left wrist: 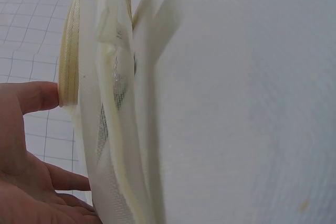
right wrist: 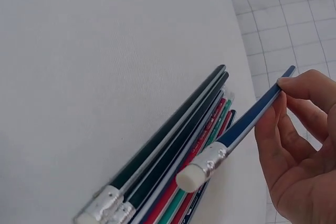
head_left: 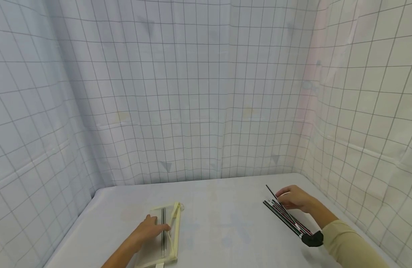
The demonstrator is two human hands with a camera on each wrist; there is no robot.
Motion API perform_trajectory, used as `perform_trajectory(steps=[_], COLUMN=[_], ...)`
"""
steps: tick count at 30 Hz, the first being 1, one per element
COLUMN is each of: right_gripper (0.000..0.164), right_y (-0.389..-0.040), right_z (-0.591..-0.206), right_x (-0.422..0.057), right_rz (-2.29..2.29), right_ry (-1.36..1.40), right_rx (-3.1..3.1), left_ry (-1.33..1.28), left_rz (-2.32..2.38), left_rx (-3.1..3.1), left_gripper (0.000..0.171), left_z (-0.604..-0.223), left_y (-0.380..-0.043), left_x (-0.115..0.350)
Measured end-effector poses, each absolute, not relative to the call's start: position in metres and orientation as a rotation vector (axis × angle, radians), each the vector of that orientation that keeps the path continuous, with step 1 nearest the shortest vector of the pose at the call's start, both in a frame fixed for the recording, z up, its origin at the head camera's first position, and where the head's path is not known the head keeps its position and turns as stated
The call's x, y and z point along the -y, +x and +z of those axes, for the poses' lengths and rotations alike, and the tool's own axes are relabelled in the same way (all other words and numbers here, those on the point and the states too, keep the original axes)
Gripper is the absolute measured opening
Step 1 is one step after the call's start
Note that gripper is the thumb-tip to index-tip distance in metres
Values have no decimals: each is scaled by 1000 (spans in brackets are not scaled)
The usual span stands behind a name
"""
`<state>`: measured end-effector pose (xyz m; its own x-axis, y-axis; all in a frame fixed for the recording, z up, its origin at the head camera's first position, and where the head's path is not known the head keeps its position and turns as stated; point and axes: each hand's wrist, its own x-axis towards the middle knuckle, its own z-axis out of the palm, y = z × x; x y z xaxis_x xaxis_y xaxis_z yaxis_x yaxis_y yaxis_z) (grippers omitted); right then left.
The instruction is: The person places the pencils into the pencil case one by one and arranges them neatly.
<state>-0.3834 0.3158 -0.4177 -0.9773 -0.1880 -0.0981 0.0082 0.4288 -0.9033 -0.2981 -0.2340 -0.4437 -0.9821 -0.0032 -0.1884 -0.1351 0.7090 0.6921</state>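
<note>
A pale mesh zip pouch (head_left: 152,251) with cream edging lies on the left of the table, and thin dark pencils (head_left: 164,243) show through it. My left hand (head_left: 149,230) rests on the pouch with thumb and fingers spread; in the left wrist view, one digit touches its zipper edge (left wrist: 69,61). On the right, my right hand (right wrist: 304,150) pinches a blue pencil (right wrist: 251,119) with a white eraser, tilted over a bunch of pencils. Those pencils (right wrist: 173,129) are dark green, red and green, and lie side by side on the table.
The table (head_left: 219,223) has a white cloth on it. Checked curtains (head_left: 199,93) hang behind and on both sides. A black object (head_left: 312,239) is beside the right sleeve, at the near end of the pencils; I cannot tell what it is.
</note>
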Motion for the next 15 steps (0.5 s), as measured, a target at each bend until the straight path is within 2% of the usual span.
perform_trajectory(steps=[15], right_gripper=[25], right_y=[-391], right_z=[-414], right_x=[-271], right_rz=[-1628], right_ry=[-191], right_rx=[-2426], left_ry=[-100], left_rz=[1166], left_rx=[-2725], left_gripper=[97], left_z=[-442], left_y=[-296], left_x=[234])
